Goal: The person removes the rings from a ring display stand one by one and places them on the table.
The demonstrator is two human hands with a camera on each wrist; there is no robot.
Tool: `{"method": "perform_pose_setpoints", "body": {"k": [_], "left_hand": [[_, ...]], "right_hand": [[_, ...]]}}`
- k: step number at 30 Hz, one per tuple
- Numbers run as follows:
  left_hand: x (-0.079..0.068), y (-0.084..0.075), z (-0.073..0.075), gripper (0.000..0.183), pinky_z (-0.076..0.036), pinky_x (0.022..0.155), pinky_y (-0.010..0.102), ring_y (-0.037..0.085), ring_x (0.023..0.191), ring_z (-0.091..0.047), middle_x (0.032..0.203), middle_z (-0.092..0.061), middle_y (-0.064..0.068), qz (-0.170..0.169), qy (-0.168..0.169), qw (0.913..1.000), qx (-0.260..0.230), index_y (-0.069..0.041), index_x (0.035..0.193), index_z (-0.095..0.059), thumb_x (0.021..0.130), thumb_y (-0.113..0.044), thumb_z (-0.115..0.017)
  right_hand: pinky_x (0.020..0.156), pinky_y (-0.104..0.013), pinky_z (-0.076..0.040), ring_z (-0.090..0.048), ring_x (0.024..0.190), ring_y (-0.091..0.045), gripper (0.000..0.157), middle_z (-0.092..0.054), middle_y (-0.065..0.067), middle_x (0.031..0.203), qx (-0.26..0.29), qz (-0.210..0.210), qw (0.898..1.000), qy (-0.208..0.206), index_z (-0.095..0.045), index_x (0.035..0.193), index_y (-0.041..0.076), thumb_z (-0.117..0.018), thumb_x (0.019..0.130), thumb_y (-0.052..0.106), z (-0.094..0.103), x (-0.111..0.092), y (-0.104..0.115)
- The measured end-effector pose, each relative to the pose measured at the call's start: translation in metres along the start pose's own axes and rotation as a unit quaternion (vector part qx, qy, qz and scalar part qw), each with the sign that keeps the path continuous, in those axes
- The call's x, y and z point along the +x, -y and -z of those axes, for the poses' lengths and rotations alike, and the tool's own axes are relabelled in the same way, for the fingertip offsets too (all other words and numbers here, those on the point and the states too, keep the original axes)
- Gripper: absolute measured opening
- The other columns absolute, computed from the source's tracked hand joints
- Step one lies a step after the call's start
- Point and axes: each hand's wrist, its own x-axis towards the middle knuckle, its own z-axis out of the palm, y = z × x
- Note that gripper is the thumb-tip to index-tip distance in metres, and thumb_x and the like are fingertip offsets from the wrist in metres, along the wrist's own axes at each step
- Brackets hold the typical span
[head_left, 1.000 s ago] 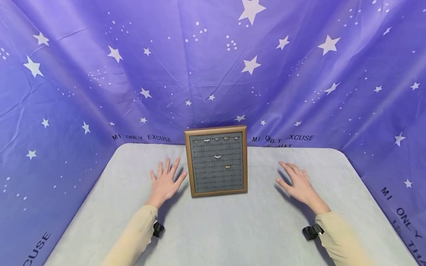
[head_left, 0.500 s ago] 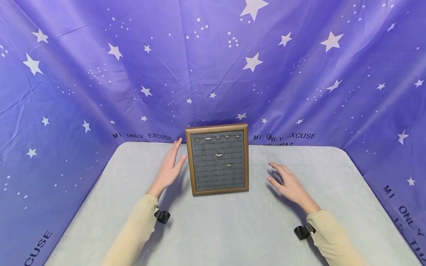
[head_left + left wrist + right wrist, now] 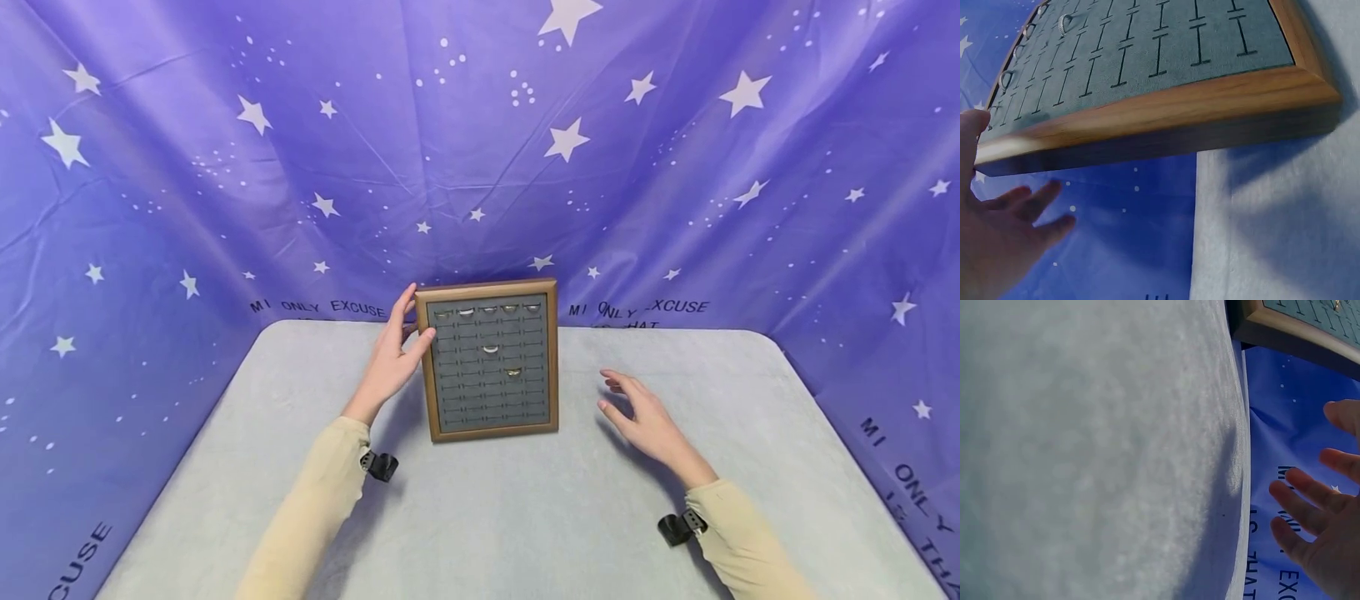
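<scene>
A wooden-framed ring display board [image 3: 491, 387] leans upright at the back of the table, its grey slotted face toward me. Several rings sit along its top row. A silver ring [image 3: 490, 350] and a gold ring [image 3: 513, 372] sit lower down. My left hand [image 3: 392, 360] holds the frame's upper left edge, thumb on the front and index finger beside the top corner. In the left wrist view the other fingers [image 3: 1041, 199] hang loosely spread past the edge. My right hand [image 3: 651, 423] hovers over the table right of the board, fingers relaxed, holding nothing.
The table [image 3: 495, 517] has a pale grey cover and rounded back corners. A purple-blue curtain [image 3: 480, 150] with white stars hangs behind it and along both sides. Each sleeved wrist carries a small black camera [image 3: 379, 466].
My left hand has moved up and right from beside the board to its upper left edge, its fingers no longer spread wide. The right hand has shifted slightly left.
</scene>
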Motion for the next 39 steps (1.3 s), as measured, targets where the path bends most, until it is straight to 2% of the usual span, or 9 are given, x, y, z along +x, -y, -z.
{"method": "perform_pose_setpoints", "body": {"k": [4, 8, 10, 13, 18, 21, 29, 35, 39], "left_hand": [[0.003, -0.004, 0.000, 0.066, -0.046, 0.096, 0.049, 0.043, 0.116, -0.053, 0.143, -0.036, 0.027, 0.004, -0.002, 0.9983, -0.058, -0.017, 0.154, -0.023, 0.098, -0.008, -0.056], [0.003, -0.016, 0.002, 0.062, -0.052, 0.088, 0.038, 0.040, 0.109, -0.057, 0.134, -0.043, 0.028, 0.002, -0.001, 0.9956, -0.094, -0.006, 0.151, -0.027, 0.096, -0.001, -0.056], [0.002, -0.021, 0.003, 0.062, -0.053, 0.084, 0.031, 0.035, 0.105, -0.059, 0.131, -0.046, 0.028, 0.002, 0.000, 0.9939, -0.111, -0.005, 0.150, -0.027, 0.096, 0.002, -0.055], [0.002, -0.020, 0.003, 0.063, -0.053, 0.080, 0.026, 0.027, 0.099, -0.061, 0.127, -0.049, 0.028, 0.005, 0.002, 0.9901, -0.140, -0.006, 0.151, -0.027, 0.095, 0.004, -0.055], [0.003, -0.015, 0.002, 0.064, -0.053, 0.077, 0.026, 0.019, 0.093, -0.064, 0.120, -0.053, 0.026, 0.013, 0.006, 0.9836, -0.180, -0.008, 0.151, -0.026, 0.095, 0.004, -0.055], [0.004, -0.013, 0.002, 0.064, -0.054, 0.077, 0.027, 0.018, 0.092, -0.064, 0.118, -0.054, 0.023, 0.019, 0.009, 0.9805, -0.196, -0.009, 0.151, -0.026, 0.095, 0.004, -0.054], [0.010, 0.014, -0.002, 0.066, -0.056, 0.079, 0.033, 0.021, 0.101, -0.063, 0.122, -0.055, 0.023, 0.032, 0.027, 0.9677, -0.248, -0.019, 0.152, -0.026, 0.096, 0.005, -0.053], [0.010, 0.019, -0.002, 0.065, -0.058, 0.074, 0.035, 0.022, 0.096, -0.065, 0.119, -0.059, 0.018, 0.024, 0.032, 0.9664, -0.254, -0.021, 0.150, -0.026, 0.096, 0.003, -0.053], [0.010, 0.022, -0.003, 0.068, -0.056, 0.071, 0.030, 0.019, 0.086, -0.066, 0.106, -0.066, 0.007, 0.021, 0.032, 0.9692, -0.243, -0.019, 0.151, -0.022, 0.096, 0.005, -0.053]], "right_hand": [[0.093, -0.055, -0.044, -0.057, 0.108, -0.040, 0.050, -0.057, -0.026, 0.123, 0.008, 0.014, 1.000, -0.007, -0.046, 0.137, -0.003, -0.064, 0.092, 0.010, 0.000, 0.002, 0.003], [0.085, -0.049, -0.051, -0.062, 0.100, -0.035, 0.048, -0.059, -0.023, 0.119, 0.017, 0.028, 0.999, -0.015, -0.048, 0.135, -0.002, -0.065, 0.091, 0.007, 0.000, 0.005, 0.008], [0.081, -0.045, -0.053, -0.064, 0.096, -0.031, 0.047, -0.060, -0.021, 0.117, 0.022, 0.032, 0.999, -0.017, -0.049, 0.135, -0.001, -0.065, 0.091, 0.007, -0.001, 0.007, 0.012], [0.075, -0.038, -0.055, -0.064, 0.091, -0.025, 0.045, -0.061, -0.018, 0.114, 0.033, 0.040, 0.998, -0.022, -0.050, 0.134, 0.000, -0.064, 0.092, 0.006, -0.001, 0.012, 0.017], [0.073, -0.030, -0.054, -0.063, 0.089, -0.024, 0.043, -0.063, -0.015, 0.110, 0.059, 0.062, 0.996, -0.030, -0.051, 0.132, -0.002, -0.063, 0.091, 0.001, 0.001, 0.024, 0.025], [0.073, -0.029, -0.054, -0.062, 0.089, -0.024, 0.041, -0.063, -0.015, 0.109, 0.065, 0.069, 0.995, -0.030, -0.052, 0.131, -0.003, -0.061, 0.092, 0.001, 0.003, 0.032, 0.031], [0.073, -0.031, -0.053, -0.062, 0.090, -0.022, 0.037, -0.063, -0.013, 0.109, 0.061, 0.078, 0.995, -0.026, -0.054, 0.130, -0.001, -0.059, 0.094, 0.002, 0.012, 0.051, 0.050], [0.071, -0.031, -0.053, -0.061, 0.089, -0.019, 0.034, -0.064, -0.011, 0.108, 0.045, 0.092, 0.995, -0.018, -0.056, 0.128, 0.000, -0.059, 0.094, 0.005, 0.018, 0.066, 0.069], [0.071, -0.030, -0.053, -0.060, 0.089, -0.017, 0.031, -0.063, -0.009, 0.107, 0.036, 0.097, 0.995, -0.007, -0.058, 0.127, 0.002, -0.057, 0.096, 0.008, 0.018, 0.074, 0.081]]}}
